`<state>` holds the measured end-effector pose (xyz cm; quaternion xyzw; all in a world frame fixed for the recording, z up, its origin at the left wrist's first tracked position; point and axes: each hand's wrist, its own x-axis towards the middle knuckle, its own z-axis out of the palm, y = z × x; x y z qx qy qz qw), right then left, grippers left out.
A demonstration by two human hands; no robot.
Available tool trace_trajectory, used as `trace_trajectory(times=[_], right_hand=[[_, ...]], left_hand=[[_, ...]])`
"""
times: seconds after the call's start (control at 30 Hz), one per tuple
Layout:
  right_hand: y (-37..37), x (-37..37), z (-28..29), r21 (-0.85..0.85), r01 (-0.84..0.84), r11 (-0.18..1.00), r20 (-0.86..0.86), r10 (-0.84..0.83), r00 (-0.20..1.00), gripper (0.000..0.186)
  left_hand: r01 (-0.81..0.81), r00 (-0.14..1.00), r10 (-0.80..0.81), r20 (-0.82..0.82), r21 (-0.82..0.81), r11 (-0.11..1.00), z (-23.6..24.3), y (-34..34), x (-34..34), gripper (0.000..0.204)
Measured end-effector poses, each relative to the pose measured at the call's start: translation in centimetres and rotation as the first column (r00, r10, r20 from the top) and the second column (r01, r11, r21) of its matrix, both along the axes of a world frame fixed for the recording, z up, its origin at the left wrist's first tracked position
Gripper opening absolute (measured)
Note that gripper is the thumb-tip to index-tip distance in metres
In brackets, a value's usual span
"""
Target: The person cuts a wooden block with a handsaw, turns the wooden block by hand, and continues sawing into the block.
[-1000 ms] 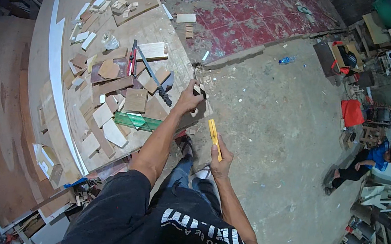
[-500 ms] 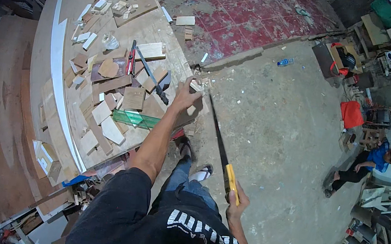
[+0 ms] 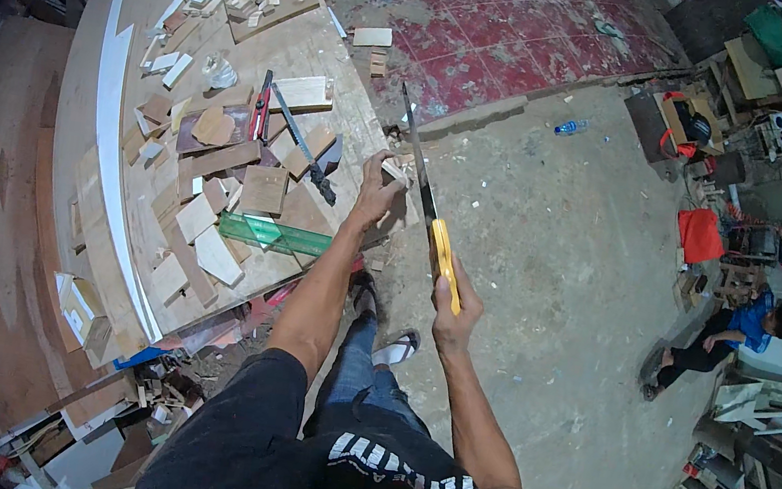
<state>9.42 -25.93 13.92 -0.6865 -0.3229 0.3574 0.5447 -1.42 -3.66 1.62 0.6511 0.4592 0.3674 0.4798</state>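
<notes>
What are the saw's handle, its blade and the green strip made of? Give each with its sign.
Saw handle: probably hard plastic, evenly bright yellow, no grain visible. Saw blade: likely steel, thin, straight and dark grey; any coating I can't tell. Green strip: seemingly smooth tinted plastic, since paler shapes show through it, though glass isn't ruled out.

Wood tbl point(image 3: 328, 58) w/ many offcuts point(image 3: 264, 189), long white strip point(image 3: 110, 91) twd L edge; concrete flr point(image 3: 569, 271) w/ blue btl point(image 3: 570, 127).
</notes>
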Motion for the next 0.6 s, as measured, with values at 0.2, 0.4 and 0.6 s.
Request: trace_trajectory(times=[0.2, 0.4, 0.6], right_hand=[[2.7, -0.1, -1.8, 0.128, 0.002, 0.992, 0.090, -0.014, 0.996, 0.042], [3.9, -1.1, -1.3, 0.069, -0.016, 0.997, 0.013, 0.015, 1.000, 0.041], [3.7, -1.3, -1.5, 0.097, -0.002, 0.995, 0.028, -0.001, 1.000, 0.041]], left_hand=[[-0.039, 0.998, 0.040, 0.052, -0.030, 0.999, 0.5, -0.4, 0.9, 0.061], [-0.034, 0.999, 0.034, 0.001, 0.050, 0.998, -1.1, 0.1, 0.3, 0.064], [-0.035, 0.999, 0.036, -0.006, 0.040, 0.999, -1.0, -0.1, 0.6, 0.063]])
